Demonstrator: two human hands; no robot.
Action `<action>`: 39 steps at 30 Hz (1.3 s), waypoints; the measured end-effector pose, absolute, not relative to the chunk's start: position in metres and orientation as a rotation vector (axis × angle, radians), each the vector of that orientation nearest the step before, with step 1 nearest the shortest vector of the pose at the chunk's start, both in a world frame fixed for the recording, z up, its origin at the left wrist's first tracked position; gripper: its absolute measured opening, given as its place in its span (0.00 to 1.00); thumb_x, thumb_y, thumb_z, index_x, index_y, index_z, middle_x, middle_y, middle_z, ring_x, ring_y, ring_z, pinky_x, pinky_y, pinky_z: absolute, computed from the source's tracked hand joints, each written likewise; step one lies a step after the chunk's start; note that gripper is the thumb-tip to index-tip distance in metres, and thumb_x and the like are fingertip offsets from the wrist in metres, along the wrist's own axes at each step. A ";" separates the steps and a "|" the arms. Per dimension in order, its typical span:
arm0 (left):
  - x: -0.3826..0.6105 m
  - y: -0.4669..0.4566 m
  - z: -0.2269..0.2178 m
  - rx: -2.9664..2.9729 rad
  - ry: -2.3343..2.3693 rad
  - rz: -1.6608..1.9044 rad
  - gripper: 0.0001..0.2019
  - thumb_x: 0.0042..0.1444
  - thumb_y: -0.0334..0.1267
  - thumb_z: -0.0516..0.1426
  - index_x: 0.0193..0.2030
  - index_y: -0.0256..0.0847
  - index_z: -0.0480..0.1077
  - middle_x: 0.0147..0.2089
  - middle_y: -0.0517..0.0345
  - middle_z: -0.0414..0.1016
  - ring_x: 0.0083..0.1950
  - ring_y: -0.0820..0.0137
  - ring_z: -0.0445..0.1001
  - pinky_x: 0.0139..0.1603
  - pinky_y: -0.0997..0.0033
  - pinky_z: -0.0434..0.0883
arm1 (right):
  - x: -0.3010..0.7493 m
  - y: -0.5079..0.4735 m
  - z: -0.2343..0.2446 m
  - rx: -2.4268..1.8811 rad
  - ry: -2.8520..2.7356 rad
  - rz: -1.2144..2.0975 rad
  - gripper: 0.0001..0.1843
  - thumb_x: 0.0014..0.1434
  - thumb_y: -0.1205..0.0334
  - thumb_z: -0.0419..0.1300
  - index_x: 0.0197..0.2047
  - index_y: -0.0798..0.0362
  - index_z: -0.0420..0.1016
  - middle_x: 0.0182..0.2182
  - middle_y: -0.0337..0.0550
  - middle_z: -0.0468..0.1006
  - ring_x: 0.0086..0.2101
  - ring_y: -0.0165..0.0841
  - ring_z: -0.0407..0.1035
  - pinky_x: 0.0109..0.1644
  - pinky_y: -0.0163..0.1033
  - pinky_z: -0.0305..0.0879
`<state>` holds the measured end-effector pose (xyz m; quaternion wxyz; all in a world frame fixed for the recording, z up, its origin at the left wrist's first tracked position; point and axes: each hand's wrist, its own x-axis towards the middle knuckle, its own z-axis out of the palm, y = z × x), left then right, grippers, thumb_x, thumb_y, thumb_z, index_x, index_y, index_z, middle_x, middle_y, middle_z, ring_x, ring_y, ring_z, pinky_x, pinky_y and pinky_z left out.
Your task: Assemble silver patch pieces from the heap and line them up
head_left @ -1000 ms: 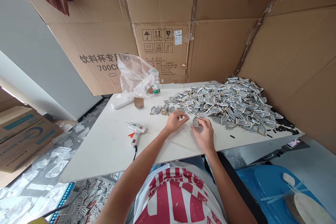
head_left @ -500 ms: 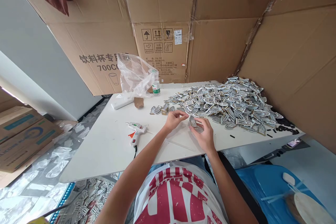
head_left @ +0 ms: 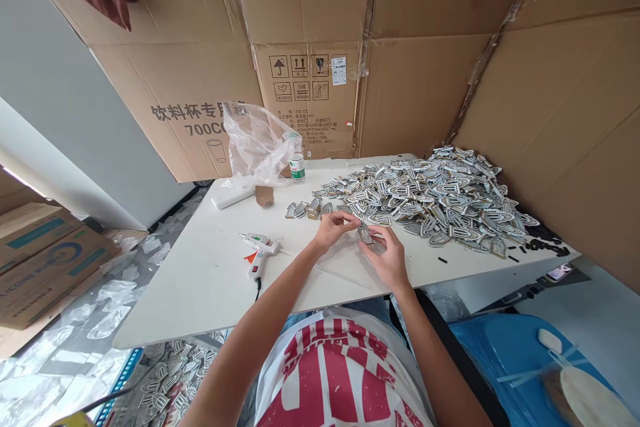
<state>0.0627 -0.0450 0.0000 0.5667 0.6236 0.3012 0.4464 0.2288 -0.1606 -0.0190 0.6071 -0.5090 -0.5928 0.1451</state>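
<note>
My right hand (head_left: 387,257) pinches a small silver clip piece (head_left: 365,234) just above the white table (head_left: 200,280). My left hand (head_left: 331,229) is beside it, fingers curled in a pinch near the same piece; what they hold is too small to name. A large heap of silver and gold clip pieces (head_left: 430,200) lies on the table just beyond both hands. A white glue gun (head_left: 259,251) with an orange trigger lies on the table to the left of my left hand.
Cardboard sheets (head_left: 310,47) wall the table at the back and right. A crumpled plastic bag (head_left: 257,143), a small bottle (head_left: 297,168) and a white block (head_left: 233,197) sit at the table's far left. Boxes (head_left: 40,260) and more clip pieces are on the floor left.
My right hand has lifted the clip piece and carried it left toward my left hand; the two hands are now closer together.
</note>
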 end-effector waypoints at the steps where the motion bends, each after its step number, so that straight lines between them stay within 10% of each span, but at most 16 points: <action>1: 0.063 -0.045 0.000 1.465 0.709 1.047 0.21 0.46 0.55 0.77 0.37 0.40 0.86 0.43 0.47 0.87 0.43 0.63 0.81 0.46 0.62 0.77 | 0.229 -0.161 -0.019 -1.176 -1.373 0.336 0.22 0.63 0.48 0.71 0.57 0.46 0.79 0.49 0.49 0.81 0.49 0.45 0.78 0.57 0.57 0.82; 24: 0.061 -0.056 0.012 1.842 0.904 1.092 0.15 0.58 0.52 0.69 0.38 0.41 0.85 0.40 0.53 0.86 0.25 0.76 0.56 0.29 0.69 0.56 | 0.230 -0.161 -0.019 -1.183 -1.418 0.323 0.22 0.64 0.50 0.69 0.59 0.46 0.78 0.47 0.48 0.80 0.49 0.44 0.77 0.57 0.57 0.82; 39: 0.062 -0.061 0.016 2.074 0.902 1.170 0.08 0.62 0.44 0.66 0.36 0.44 0.84 0.38 0.54 0.85 0.32 0.71 0.67 0.36 0.67 0.65 | 0.231 -0.160 -0.021 -1.202 -1.429 0.314 0.22 0.64 0.49 0.69 0.59 0.46 0.78 0.48 0.49 0.81 0.49 0.45 0.78 0.56 0.56 0.81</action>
